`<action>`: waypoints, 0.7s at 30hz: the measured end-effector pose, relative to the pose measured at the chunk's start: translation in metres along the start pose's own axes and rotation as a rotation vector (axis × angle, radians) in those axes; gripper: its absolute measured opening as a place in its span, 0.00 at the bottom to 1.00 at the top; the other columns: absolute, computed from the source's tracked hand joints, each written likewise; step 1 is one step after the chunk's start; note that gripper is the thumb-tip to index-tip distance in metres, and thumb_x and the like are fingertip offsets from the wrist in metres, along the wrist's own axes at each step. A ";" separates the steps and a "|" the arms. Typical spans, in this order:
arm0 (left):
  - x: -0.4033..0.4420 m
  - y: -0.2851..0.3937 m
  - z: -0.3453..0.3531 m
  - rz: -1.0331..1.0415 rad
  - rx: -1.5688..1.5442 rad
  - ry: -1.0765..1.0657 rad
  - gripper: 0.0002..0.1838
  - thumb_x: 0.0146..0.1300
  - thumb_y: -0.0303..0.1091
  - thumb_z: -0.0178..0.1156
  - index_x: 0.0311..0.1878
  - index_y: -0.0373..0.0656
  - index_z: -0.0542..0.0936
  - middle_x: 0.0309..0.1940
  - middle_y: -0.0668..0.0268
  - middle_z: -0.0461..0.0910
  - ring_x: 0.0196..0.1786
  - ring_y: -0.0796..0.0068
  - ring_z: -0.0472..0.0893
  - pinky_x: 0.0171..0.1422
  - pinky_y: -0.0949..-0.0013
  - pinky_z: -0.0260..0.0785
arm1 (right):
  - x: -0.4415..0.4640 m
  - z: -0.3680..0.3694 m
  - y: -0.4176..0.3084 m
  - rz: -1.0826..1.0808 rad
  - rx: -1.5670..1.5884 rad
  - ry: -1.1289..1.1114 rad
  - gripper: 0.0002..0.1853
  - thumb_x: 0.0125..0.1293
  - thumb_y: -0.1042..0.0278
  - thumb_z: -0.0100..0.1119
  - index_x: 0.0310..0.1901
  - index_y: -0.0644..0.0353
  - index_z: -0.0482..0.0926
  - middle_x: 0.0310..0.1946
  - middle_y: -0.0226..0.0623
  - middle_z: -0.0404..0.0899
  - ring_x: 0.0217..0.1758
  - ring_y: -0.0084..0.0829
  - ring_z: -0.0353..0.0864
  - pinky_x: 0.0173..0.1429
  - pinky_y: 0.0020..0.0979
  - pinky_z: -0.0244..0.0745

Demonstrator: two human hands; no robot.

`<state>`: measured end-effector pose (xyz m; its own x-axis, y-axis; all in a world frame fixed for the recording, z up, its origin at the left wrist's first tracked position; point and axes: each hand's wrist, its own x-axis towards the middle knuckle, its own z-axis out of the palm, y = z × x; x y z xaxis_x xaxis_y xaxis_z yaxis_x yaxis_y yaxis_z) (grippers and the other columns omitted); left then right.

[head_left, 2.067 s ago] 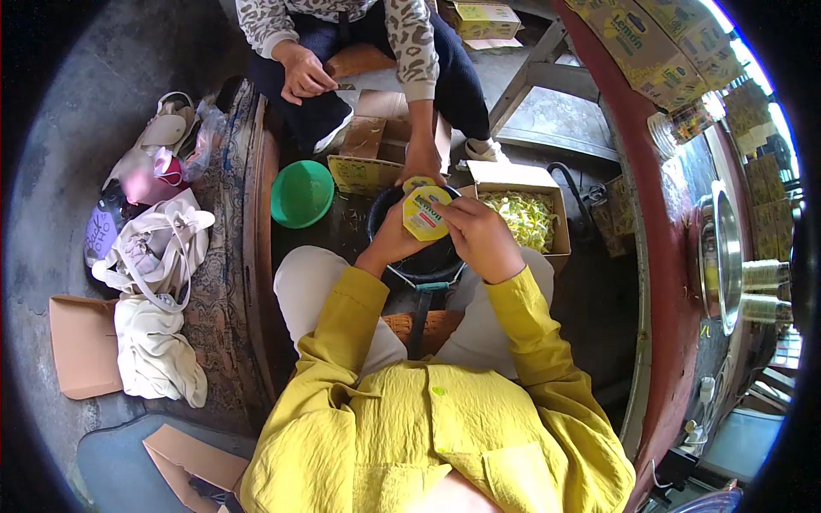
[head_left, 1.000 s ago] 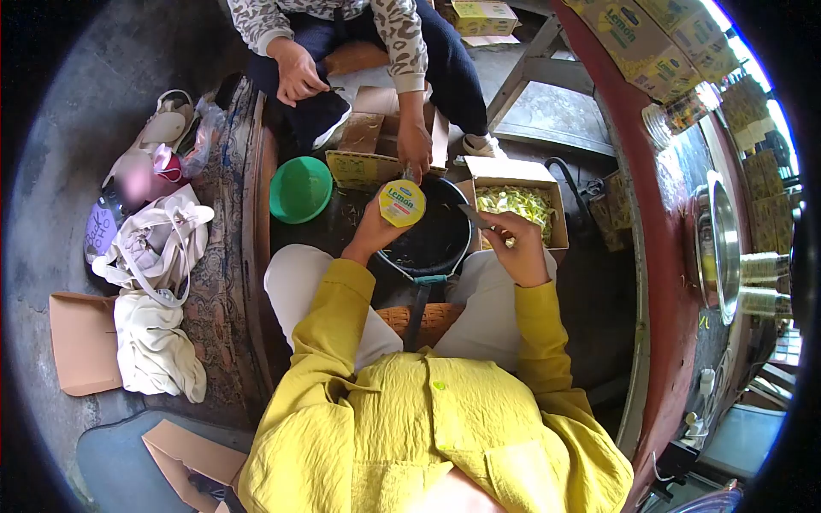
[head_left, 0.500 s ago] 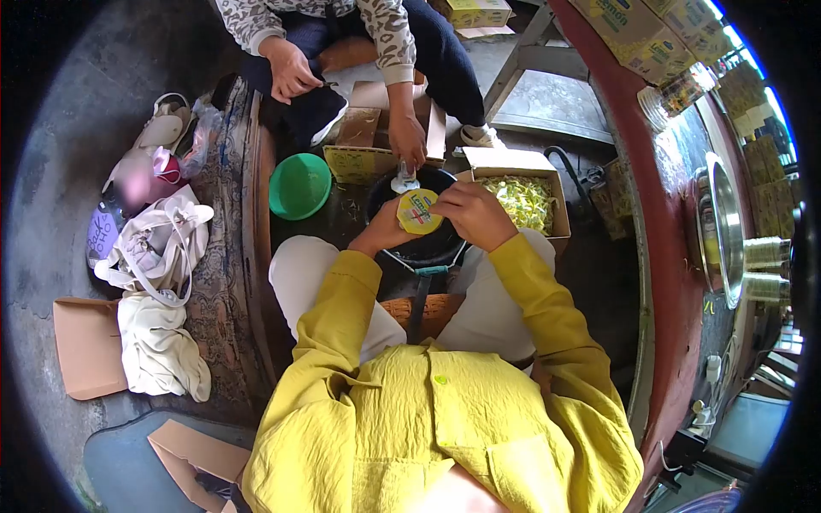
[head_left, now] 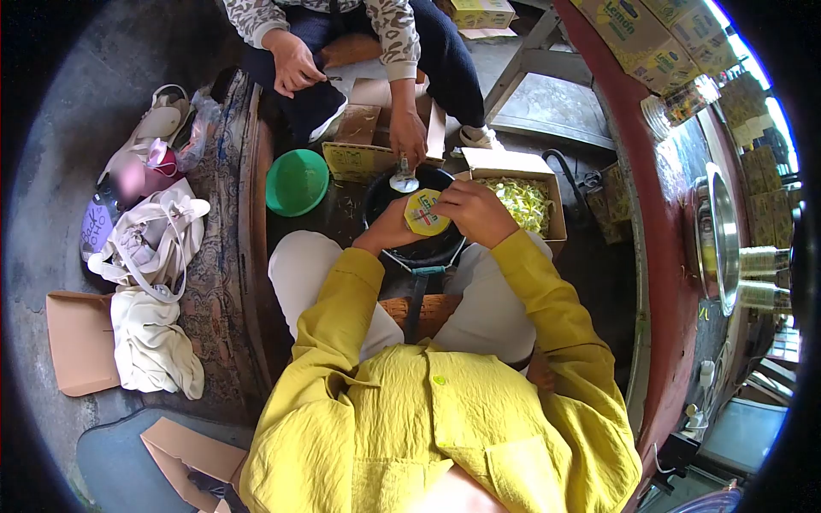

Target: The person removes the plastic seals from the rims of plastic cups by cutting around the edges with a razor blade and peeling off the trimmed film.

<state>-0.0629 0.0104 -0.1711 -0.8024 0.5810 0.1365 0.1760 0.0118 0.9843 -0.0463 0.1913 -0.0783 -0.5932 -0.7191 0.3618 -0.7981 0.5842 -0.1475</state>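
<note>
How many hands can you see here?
4: the wearer's left hand holding a cup, right hand at its edge; a co-worker's hand near the bucket, their other hand in front of dark trousers. I see no others.

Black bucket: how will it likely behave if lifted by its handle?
Probably stiff: the black bucket stands open and round. Its thin handle lies dropped on the near side, so it may swing when lifted. Weight is hard to call: the left hand and yellow Lemon pack hide part of the inside.
</note>
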 end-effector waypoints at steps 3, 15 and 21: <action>-0.001 0.000 0.000 -0.021 0.002 -0.021 0.29 0.39 0.28 0.69 0.49 0.40 0.72 0.41 0.64 0.77 0.42 0.76 0.76 0.50 0.72 0.67 | 0.000 0.005 0.000 -0.018 -0.015 -0.026 0.11 0.39 0.76 0.56 0.29 0.56 0.78 0.28 0.28 0.74 0.36 0.29 0.73 0.41 0.29 0.71; -0.001 -0.005 -0.001 -0.078 -0.017 -0.066 0.29 0.42 0.30 0.70 0.50 0.42 0.71 0.44 0.67 0.76 0.46 0.79 0.74 0.52 0.71 0.66 | 0.001 0.008 0.004 -0.067 -0.070 -0.080 0.12 0.40 0.75 0.55 0.31 0.53 0.79 0.30 0.25 0.74 0.36 0.27 0.72 0.43 0.26 0.71; 0.000 -0.010 -0.001 -0.034 0.018 -0.068 0.32 0.40 0.28 0.70 0.52 0.42 0.70 0.46 0.67 0.76 0.46 0.78 0.75 0.54 0.71 0.66 | -0.001 0.010 0.013 -0.030 -0.094 -0.148 0.10 0.42 0.74 0.55 0.30 0.51 0.79 0.28 0.25 0.72 0.37 0.28 0.72 0.43 0.28 0.71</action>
<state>-0.0649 0.0091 -0.1804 -0.7674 0.6342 0.0947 0.1605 0.0470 0.9859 -0.0572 0.1956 -0.0898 -0.5838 -0.7804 0.2240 -0.8065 0.5891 -0.0495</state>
